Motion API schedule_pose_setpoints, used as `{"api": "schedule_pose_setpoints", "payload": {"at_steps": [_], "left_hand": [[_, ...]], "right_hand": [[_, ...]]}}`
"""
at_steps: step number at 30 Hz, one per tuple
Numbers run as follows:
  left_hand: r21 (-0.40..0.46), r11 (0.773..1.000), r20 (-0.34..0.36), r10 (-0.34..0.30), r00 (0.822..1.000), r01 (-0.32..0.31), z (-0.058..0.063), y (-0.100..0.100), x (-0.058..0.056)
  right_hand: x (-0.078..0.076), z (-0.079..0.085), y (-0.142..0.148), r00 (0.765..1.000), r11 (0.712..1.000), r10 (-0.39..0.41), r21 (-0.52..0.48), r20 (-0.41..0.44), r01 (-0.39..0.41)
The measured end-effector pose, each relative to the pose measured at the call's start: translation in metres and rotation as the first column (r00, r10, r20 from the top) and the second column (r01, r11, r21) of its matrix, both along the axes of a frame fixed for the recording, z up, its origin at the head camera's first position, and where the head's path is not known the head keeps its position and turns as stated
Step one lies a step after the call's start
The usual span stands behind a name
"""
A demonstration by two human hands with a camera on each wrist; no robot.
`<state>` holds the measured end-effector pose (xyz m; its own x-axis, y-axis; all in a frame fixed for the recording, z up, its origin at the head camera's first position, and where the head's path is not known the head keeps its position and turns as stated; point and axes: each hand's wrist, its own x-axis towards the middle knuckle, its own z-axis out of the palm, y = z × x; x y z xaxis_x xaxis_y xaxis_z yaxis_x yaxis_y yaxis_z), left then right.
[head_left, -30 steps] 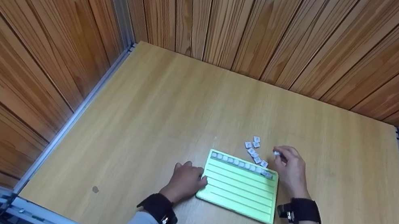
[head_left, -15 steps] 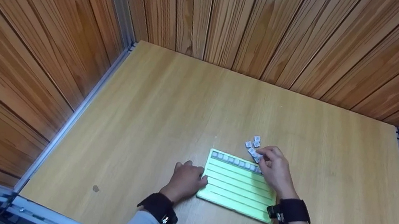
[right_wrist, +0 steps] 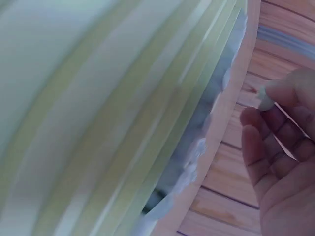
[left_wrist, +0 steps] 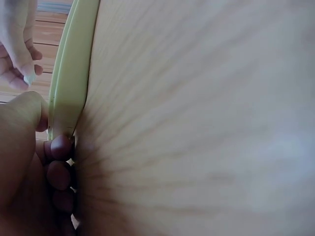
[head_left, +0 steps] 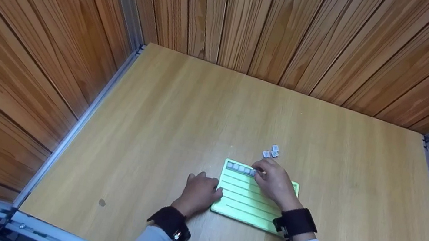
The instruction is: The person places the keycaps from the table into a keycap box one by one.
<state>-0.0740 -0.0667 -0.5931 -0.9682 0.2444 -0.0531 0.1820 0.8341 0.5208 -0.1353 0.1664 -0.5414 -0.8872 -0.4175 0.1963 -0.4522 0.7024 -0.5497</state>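
Observation:
A light green ridged tray (head_left: 244,203) lies on the table, with a row of small white tiles (head_left: 238,168) along its far groove. My left hand (head_left: 198,192) grips the tray's left edge, thumb over the rim and fingers curled against its side (left_wrist: 59,167). Over the far part of the tray, my right hand (head_left: 276,184) pinches a small white tile (right_wrist: 266,102) between thumb and fingertip. In the right wrist view the tile is held above the row. That hand covers the row's right part in the head view.
Several loose white tiles (head_left: 275,150) lie on the wooden table (head_left: 199,104) just beyond the tray. Wood-panelled walls (head_left: 249,20) rise behind and at both sides. A small dark spot (head_left: 102,202) marks the table at left.
My right hand has moved left with the tile, from right of the tray, past the loose tiles, to over the far row. My left hand has stayed at the tray's edge.

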Motion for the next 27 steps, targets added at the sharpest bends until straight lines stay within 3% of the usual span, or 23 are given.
{"api": "schedule_pose_setpoints", "payload": {"at_steps": [13, 21, 27], "left_hand": [[-0.015, 1.000, -0.044, 0.001, 0.999, -0.002, 0.001, 0.000, 0.000], [0.001, 1.000, -0.020, 0.006, 1.000, -0.006, 0.002, 0.001, -0.001], [-0.009, 1.000, 0.004, 0.009, 1.000, -0.009, 0.002, 0.001, -0.001]], "right_hand": [[0.001, -0.004, -0.039, 0.986, 0.987, 0.146, 0.075, -0.087, -0.139], [0.004, -0.006, -0.055, 0.987, 0.980, 0.159, 0.124, -0.028, -0.154], [0.004, -0.012, -0.065, 0.978, 0.967, 0.176, 0.206, -0.112, -0.151]]}}
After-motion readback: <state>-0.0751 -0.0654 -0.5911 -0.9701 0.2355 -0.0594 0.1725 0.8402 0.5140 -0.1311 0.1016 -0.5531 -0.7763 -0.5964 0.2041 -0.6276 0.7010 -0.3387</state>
